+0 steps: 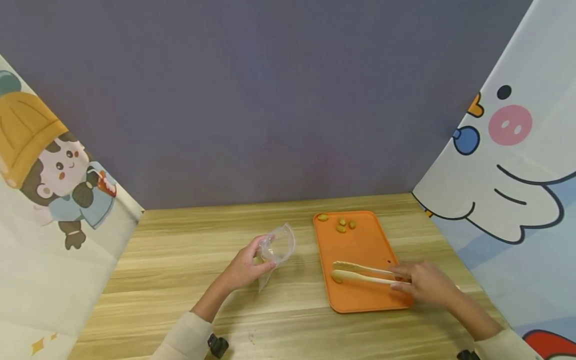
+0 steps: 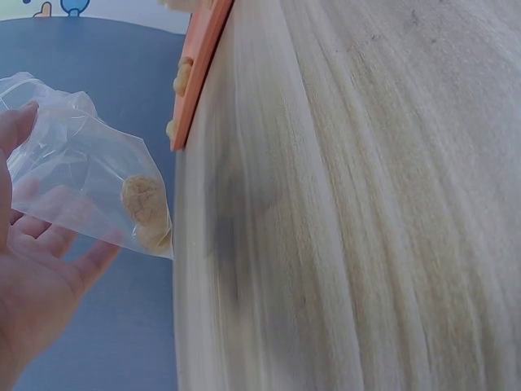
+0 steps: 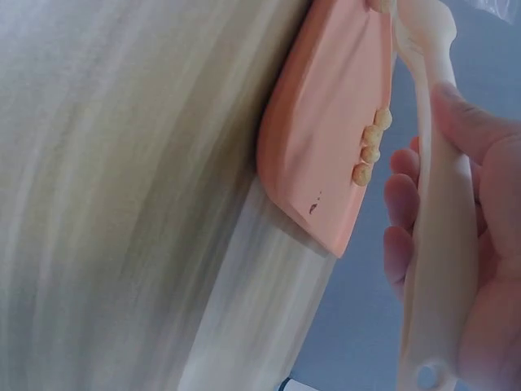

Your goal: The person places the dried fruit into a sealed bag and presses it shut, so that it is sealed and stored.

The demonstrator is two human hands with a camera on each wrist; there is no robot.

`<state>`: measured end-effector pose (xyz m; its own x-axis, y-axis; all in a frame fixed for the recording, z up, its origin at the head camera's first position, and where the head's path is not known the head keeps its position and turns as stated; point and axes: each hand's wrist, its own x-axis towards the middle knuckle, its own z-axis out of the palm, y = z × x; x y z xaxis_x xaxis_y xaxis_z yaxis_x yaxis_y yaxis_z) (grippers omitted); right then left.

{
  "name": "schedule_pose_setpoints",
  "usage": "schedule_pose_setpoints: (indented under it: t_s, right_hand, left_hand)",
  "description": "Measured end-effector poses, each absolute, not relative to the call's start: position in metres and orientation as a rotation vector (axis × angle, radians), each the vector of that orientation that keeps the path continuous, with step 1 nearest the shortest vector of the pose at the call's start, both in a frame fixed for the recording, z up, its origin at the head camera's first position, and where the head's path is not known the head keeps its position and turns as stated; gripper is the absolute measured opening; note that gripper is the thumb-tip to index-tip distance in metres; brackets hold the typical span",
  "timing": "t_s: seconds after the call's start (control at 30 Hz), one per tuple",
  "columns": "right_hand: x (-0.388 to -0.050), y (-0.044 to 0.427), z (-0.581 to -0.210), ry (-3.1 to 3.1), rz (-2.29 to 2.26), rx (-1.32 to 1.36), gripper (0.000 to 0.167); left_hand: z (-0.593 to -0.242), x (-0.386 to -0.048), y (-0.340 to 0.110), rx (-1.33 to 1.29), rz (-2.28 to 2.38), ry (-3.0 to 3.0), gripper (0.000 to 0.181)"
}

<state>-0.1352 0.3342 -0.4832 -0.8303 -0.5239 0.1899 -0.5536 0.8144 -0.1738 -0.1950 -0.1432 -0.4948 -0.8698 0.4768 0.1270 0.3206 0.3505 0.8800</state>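
Note:
My left hand (image 1: 245, 267) holds a clear plastic bag (image 1: 279, 245) by its open mouth, above the table left of an orange tray (image 1: 360, 245). Inside the bag, the left wrist view shows tan, wrinkled, nut-like pieces (image 2: 146, 204) at the bottom. In my right hand (image 1: 429, 282) is a pair of cream tongs (image 1: 369, 277), gripped by the handles over the tray's near part. A nut-like piece (image 1: 336, 280) lies at the tongs' tips, partly covered by them; whether they pinch it I cannot tell.
Several more nut-like pieces (image 1: 341, 229) lie at the tray's far end. Dark specks (image 3: 313, 208) mark the tray surface. A grey panel (image 1: 270, 100) rises behind the wooden table (image 1: 180, 260), with cartoon-printed sheets (image 1: 517, 175) on both sides.

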Motion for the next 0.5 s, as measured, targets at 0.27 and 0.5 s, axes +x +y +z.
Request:
schedule_pose_setpoints:
  t_s: [0.27, 0.5]
  right_hand:
    - [-0.1313, 0.3337, -0.4843, -2.872, 0.329, 0.847, 0.038]
    - [-0.1295, 0.333, -0.4847, -2.922, 0.353, 0.83, 0.041]
  left_hand:
    - [-0.4943, -0.195, -0.1426, 0.736, 1.55, 2.448, 0.068]
    - [-0.4945, -0.1947, -0.1424, 0.728, 1.55, 2.443, 0.069]
